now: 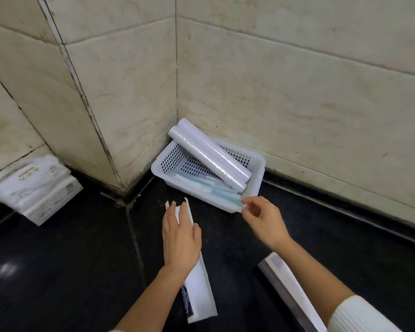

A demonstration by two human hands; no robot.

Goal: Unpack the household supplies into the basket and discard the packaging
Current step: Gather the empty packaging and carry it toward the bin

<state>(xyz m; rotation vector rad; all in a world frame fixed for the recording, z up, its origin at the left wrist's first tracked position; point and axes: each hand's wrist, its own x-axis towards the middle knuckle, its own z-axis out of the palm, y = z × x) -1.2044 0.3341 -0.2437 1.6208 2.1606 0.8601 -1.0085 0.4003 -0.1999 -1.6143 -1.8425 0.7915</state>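
Observation:
A white perforated basket sits in the wall corner on the black counter. Two rolls of clear wrap lie slanted across it, and pale blue flat packs rest along its near side. My left hand lies on a long white carton that stretches toward me, its far end flaps open. My right hand hovers at the basket's near rim with fingers spread and nothing in it. A second long white carton lies under my right forearm.
A stack of white tissue packs leans at the left by a wall pillar. Tiled walls close the corner behind the basket. The dark counter extends left and toward me.

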